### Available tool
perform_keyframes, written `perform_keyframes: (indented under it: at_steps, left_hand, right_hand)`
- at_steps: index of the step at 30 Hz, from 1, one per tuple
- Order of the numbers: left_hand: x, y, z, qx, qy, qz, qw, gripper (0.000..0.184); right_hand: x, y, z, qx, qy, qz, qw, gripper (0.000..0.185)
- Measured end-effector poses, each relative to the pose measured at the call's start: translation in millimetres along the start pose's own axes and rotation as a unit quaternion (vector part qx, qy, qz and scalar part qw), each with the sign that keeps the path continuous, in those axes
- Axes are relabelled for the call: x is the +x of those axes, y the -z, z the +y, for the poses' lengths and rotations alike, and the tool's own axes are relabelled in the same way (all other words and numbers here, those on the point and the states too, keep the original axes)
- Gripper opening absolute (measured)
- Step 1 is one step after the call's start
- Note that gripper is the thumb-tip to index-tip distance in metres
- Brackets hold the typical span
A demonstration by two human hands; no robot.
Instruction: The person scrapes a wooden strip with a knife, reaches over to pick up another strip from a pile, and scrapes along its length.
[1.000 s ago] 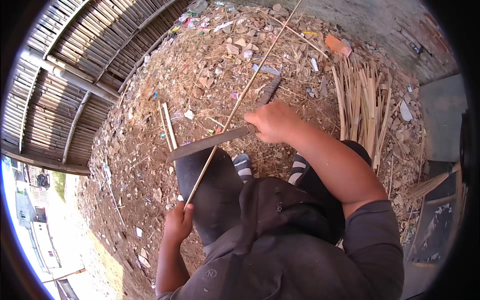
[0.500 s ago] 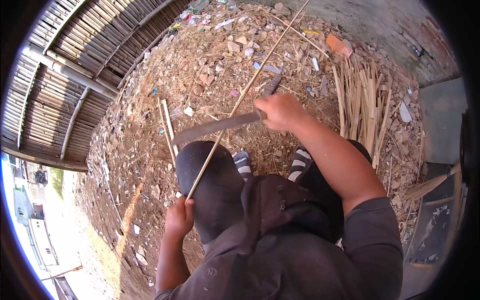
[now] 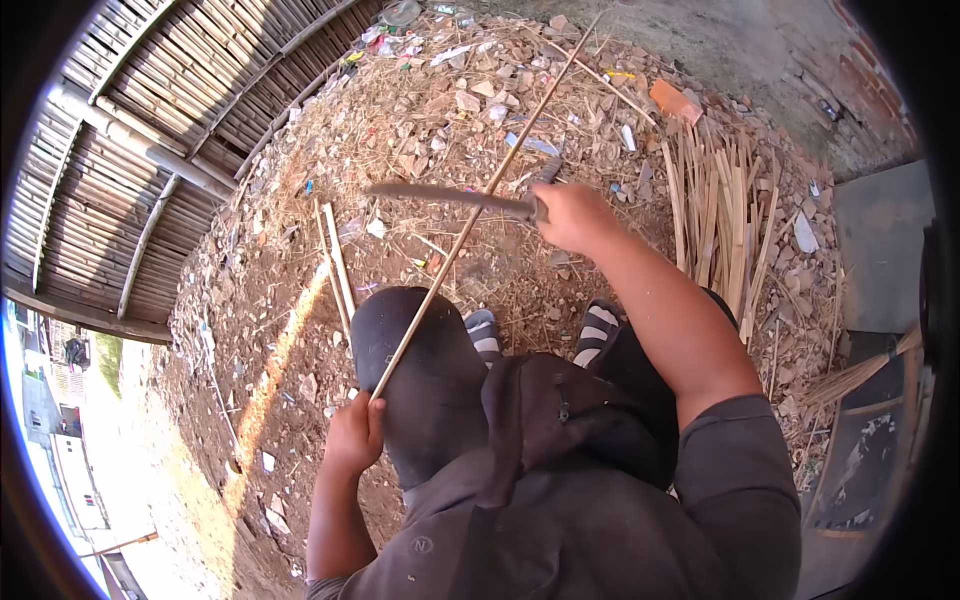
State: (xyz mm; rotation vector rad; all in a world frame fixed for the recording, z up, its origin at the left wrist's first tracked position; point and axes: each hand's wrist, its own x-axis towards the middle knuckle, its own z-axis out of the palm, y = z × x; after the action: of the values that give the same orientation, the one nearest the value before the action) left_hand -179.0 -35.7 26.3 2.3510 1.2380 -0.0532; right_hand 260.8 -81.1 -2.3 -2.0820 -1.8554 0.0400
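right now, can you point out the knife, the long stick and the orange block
Knife [image 3: 445, 193], head view: the middle of the blade.
Long stick [image 3: 468, 235], head view: its shaft, near the middle.
Orange block [image 3: 676, 102], head view: its visible face.

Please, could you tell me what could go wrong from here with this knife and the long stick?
The knife in the right hand might slip along the long stick towards the left knee.
The bare left hand grips the stick's near end, so a sliding blade could perhaps reach it.
The stick might also twist, since only that hand appears to hold it.
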Motion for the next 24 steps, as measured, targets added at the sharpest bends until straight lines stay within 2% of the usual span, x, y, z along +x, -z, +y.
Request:
perform_keyframes:
  at_steps: [2, 3, 6, 7, 10, 11, 14, 17, 20, 24]
  left_hand:
    - [8, 7, 7, -0.002, -0.016, 0.01, 1.0, 0.034]
    - [7, 13, 13, -0.003, 0.004, -0.004, 1.0, 0.034]
    - [6, 13, 7, 0.002, -0.025, 0.002, 1.0, 0.033]
    - [7, 13, 7, 0.002, -0.024, -0.003, 1.0, 0.033]
    - [9, 9, 7, 0.003, -0.023, -0.011, 1.0, 0.033]
    - [9, 7, 4, 0.009, -0.024, -0.007, 1.0, 0.033]
    - [1, 3, 2, 0.003, -0.008, 0.003, 1.0, 0.035]
    - [3, 12, 6, -0.015, -0.004, 0.0, 1.0, 0.037]
    - [6, 16, 6, -0.025, -0.015, -0.008, 1.0, 0.038]
    - [5, 9, 4, -0.034, -0.035, 0.011, 0.999, 0.037]
  right_hand:
    - [11, 8, 7, -0.003, -0.095, 0.018, 0.995, 0.017]
    - [14, 9, 8, -0.037, -0.089, -0.027, 0.995, 0.025]
    - [6, 13, -4, 0.016, -0.012, -0.025, 1.0, 0.025]
    - [2, 8, -12, -0.002, 0.026, 0.019, 0.999, 0.023]
    - [-6, 10, -36, -0.058, 0.139, -0.004, 0.989, 0.022]
    - [-6, 6, -34, -0.082, 0.15, -0.016, 0.985, 0.021]
    - [3, 2, 26, 0.05, -0.101, 0.045, 0.993, 0.018]
    - [6, 14, 18, -0.05, -0.082, 0.003, 0.995, 0.019]
    - [3, 11, 6, -0.016, -0.048, 0.002, 0.999, 0.017]
    - [-5, 9, -16, -0.049, 0.091, 0.014, 0.995, 0.02]
